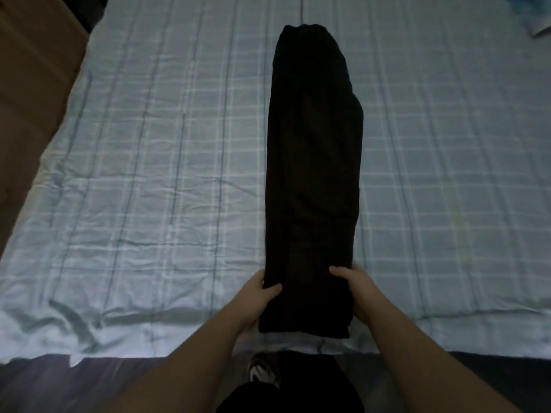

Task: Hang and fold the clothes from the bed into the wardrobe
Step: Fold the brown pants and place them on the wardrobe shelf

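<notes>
Both hands clamp the near end of a long black garment, most likely trousers folded lengthwise, though the dim light hides any seams or waistband. On that garment's left edge the left hand grips with its thumb lying on top of the cloth and its fingers tucked out of sight beneath. On the right edge the right hand pinches in the same way, thumb curled over the top, fingers hidden under the fabric. Between the two hands the cloth lies flat, its near hem close to the bed's front edge.

From the hands the garment runs straight away as one narrow dark strip, lying flat on the bed and ending in a rounded far end well up the mattress. It rests a little right of the bed's middle seam line. Around it spreads a pale blue checked bedsheet, creased most on the garment's left side near the front corner.

Beyond the garment's far end, at the top right corner, a blue and white object shows only in part and cannot be identified. Left of the bed stands a brown wooden surface. Below the garment's near hem, past the bed edge, a shoe stands on the dark floor
</notes>
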Demonstrator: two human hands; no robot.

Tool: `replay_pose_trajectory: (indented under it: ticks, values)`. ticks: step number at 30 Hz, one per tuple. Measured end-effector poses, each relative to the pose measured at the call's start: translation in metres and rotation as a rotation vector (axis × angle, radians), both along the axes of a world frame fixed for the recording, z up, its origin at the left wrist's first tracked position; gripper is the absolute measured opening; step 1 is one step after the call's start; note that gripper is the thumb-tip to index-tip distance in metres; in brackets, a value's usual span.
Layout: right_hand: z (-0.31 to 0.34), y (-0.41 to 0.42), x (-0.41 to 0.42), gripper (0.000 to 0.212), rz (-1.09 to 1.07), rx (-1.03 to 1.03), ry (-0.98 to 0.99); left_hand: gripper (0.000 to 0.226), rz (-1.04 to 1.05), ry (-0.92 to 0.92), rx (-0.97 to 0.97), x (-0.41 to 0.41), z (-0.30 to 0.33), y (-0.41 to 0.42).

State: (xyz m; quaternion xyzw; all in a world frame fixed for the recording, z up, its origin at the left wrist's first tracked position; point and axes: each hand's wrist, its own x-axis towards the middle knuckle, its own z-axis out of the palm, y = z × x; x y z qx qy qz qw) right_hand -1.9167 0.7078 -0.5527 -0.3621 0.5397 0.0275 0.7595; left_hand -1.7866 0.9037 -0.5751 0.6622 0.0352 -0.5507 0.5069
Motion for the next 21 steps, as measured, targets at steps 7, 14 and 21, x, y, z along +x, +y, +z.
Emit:
replay_pose_trajectory:
  ticks: [7, 14, 21]
  values:
    - [-0.012, 0.023, -0.036, 0.047, 0.228, -0.285, 0.277, 0.041, -0.508, -0.293, 0.353, -0.014, -0.005, 0.016]
    - [-0.009, 0.028, -0.038, 0.047, 0.093, -0.155, 0.178, 0.036, -0.151, -0.509, 0.351, -0.013, 0.004, -0.009]
    - [0.034, 0.03, -0.028, 0.041, -0.044, 0.149, 0.046, 0.035, -0.031, 0.168, 0.095, -0.018, 0.023, -0.031]
